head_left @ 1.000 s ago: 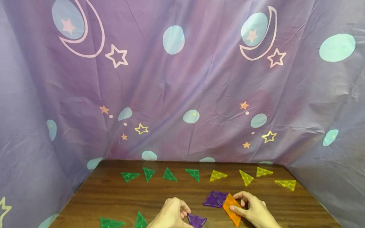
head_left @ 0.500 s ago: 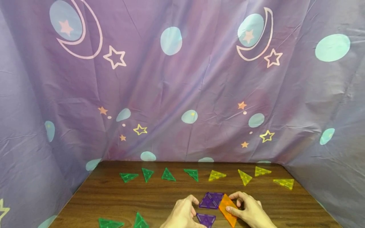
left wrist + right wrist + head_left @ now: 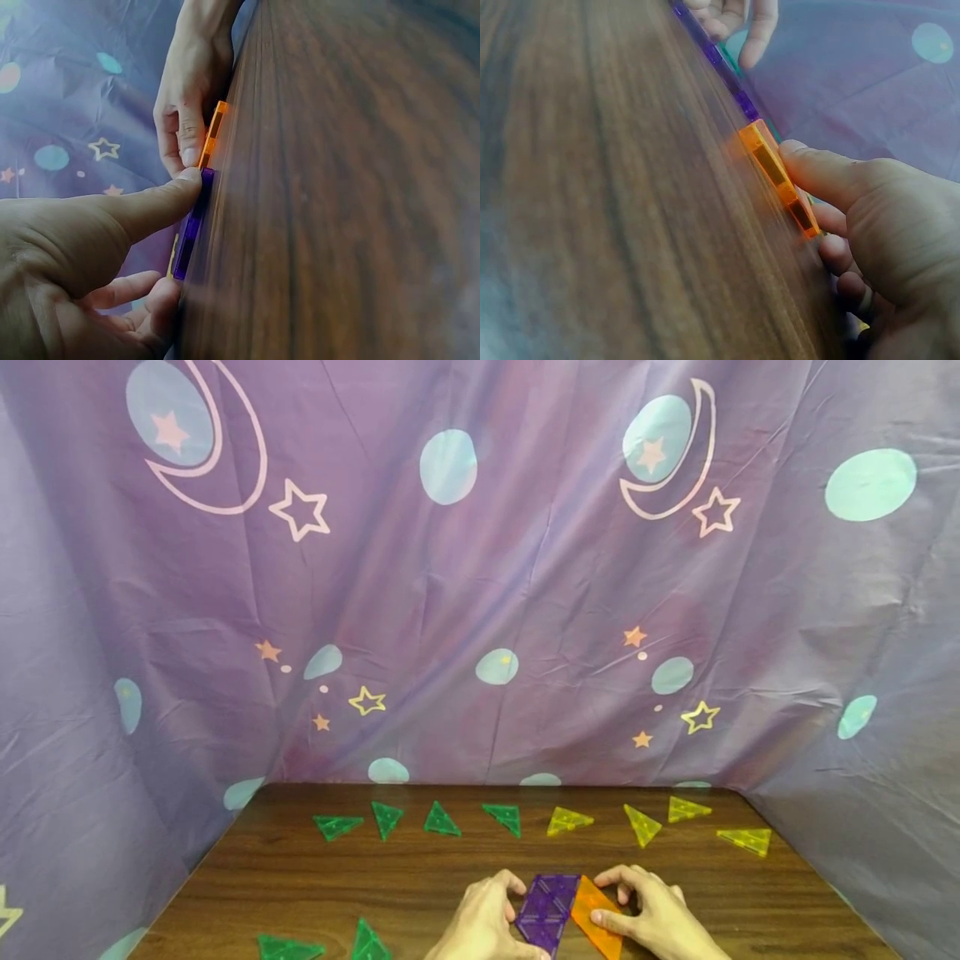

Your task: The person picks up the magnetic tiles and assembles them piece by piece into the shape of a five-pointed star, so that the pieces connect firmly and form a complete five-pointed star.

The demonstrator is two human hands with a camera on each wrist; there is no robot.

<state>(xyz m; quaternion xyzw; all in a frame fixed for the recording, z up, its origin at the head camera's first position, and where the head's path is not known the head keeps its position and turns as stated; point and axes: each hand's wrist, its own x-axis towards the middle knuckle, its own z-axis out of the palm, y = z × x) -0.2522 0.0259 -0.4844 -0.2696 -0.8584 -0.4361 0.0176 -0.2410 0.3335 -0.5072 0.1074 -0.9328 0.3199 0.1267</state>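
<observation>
On the table, translucent purple magnetic tiles [image 3: 549,900] lie flat together as one shape. My left hand [image 3: 483,917] grips this shape at its left side, thumb at the near edge and fingertips at the far left. To the right is an orange magnetic tile [image 3: 592,906], its upper corner touching the purple shape and a narrow gap opening below. My right hand [image 3: 658,912] holds it, thumb on top and fingers at the far right edge. In the left wrist view, the thumb touches the end of the purple tile [image 3: 196,214], close to the orange tile [image 3: 214,135].
Green triangle tiles [image 3: 441,820] and yellow triangle tiles [image 3: 570,821] lie spread along the back of the wooden table [image 3: 337,885]. More green triangles [image 3: 291,947] are at the front left. A patterned purple curtain [image 3: 450,577] hangs behind and at both sides.
My left hand has slid its purple triangle right and up against the other purple tiles, closing the gap. The orange tile and right hand have shifted slightly left in view.
</observation>
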